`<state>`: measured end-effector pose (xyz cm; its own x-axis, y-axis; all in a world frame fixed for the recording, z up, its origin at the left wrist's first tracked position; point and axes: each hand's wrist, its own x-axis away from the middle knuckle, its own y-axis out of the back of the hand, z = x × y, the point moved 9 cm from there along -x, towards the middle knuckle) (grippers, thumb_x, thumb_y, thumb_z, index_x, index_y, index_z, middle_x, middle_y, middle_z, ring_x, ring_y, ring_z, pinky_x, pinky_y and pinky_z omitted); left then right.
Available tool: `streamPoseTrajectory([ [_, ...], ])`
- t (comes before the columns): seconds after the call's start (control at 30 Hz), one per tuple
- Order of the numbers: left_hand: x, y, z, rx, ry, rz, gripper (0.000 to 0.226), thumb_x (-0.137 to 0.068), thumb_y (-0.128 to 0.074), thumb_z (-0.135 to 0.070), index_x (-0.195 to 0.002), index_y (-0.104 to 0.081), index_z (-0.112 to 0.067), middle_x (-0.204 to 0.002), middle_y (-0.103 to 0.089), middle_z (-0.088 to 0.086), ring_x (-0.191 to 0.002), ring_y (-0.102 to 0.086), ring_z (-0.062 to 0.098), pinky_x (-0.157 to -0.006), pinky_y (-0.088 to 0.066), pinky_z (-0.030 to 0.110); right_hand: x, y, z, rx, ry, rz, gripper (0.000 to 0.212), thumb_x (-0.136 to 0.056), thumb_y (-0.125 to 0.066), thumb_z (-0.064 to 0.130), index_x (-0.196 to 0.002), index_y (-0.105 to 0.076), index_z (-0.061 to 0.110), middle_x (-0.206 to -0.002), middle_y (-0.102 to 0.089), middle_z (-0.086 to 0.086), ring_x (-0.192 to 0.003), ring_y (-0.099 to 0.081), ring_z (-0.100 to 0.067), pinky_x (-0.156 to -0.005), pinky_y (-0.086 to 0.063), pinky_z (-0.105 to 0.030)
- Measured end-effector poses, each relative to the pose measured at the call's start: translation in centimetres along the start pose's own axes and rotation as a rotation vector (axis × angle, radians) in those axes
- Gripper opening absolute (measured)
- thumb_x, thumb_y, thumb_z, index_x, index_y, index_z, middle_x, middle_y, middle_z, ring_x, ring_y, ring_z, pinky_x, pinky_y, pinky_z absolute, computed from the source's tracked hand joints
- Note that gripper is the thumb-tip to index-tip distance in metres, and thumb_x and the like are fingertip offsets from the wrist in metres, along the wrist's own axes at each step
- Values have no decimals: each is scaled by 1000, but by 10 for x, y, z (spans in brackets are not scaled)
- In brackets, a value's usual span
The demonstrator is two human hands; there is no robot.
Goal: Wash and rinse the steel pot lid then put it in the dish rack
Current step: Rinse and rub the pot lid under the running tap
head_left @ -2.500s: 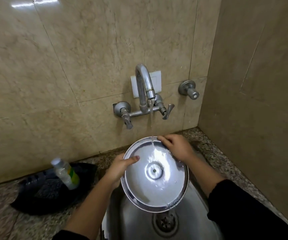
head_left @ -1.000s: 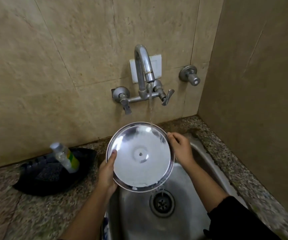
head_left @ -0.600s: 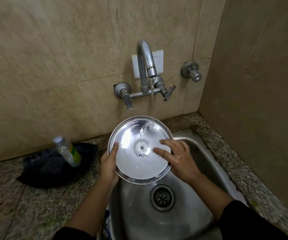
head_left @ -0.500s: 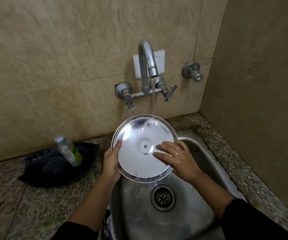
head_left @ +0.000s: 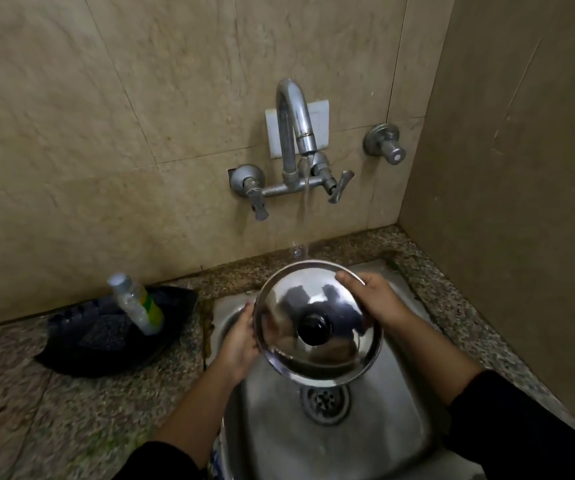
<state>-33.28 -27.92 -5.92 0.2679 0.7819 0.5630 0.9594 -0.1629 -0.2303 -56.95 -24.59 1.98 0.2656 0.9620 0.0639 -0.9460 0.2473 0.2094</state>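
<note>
Water (head_left: pixel 306 216) from the tap (head_left: pixel 294 133) falls behind the steel pot lid's (head_left: pixel 317 320) far rim — we hold the lid over the sink (head_left: pixel 376 441), black knob (head_left: pixel 313 329) facing us. Our left hand (head_left: pixel 241 341) grasps its left edge and our right hand (head_left: pixel 372 299) grasps its upper right edge.

No readable text; bottle (head_left: pixel 136 304) label illegible.

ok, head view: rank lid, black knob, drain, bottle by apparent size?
1. lid
2. bottle
3. drain and black knob: look alike, the lid covers the drain's top and the knob is nearer the camera, so unranked.
</note>
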Motion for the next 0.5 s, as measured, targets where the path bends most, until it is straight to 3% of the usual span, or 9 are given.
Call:
streamPoseTrajectory([
  [0.07,3,-5,-17,88,-73,66,48,-98,-34,-46,-120,-62,-14,-111,-70,9,-102,-65,22,-79,-54,34,-11,4,-4,-41,-49,-37,35,-89,-62,38,-76,-68,7,-62,-64,-1,-56,-57,-12,-54,-43,-23],
  [0.13,4,-4,-28,29,-130,33,48,-95,-41,-49,-119,-65,-15,-114,-70,11,-103,-66,24,-76,-56,33,-22,1,-8,-79,-84,-38,37,-88,-64,40,-78,-66,5,-68,-61,-10,-62,-56,-19,-60,-42,-28],
  [0.23,14,-1,-55,-59,-307,-129,40,-95,-47,-42,-105,-69,-11,-96,-73,11,-87,-68,23,-71,-54,30,-34,-4,-6,-107,-80,-55,36,-86,-67,41,-67,-54,13,-65,-48,-9,-62,-45,-19,-59,-33,-29],
  [0.3,19,-1,-69,-40,-402,-172,36,-94,-50,-40,-95,-71,-11,-90,-73,11,-84,-68,24,-76,-54,32,-41,-5,5,-54,-33,-85,43,-88,-65,37,-56,-43,19,-57,-43,0,-54,-40,-13,-53,-30,-29],
  [0.4,24,-6,-81,-40,-456,-167,32,-94,-51,-36,-86,-72,-13,-82,-75,6,-79,-69,21,-73,-54,30,-54,-8,37,257,143,-122,39,-91,-59,40,-59,-52,18,-60,-54,3,-59,-51,-12,-58,-38,-31],
  [0.5,26,-24,-85,-70,-465,-110,33,-95,-51,-34,-82,-72,-11,-75,-73,5,-72,-67,18,-68,-53,28,-58,-40,73,740,336,-61,38,-91,-49,52,-83,-60,16,-86,-67,-5,-81,-60,-24,-66,-38,-34],
])
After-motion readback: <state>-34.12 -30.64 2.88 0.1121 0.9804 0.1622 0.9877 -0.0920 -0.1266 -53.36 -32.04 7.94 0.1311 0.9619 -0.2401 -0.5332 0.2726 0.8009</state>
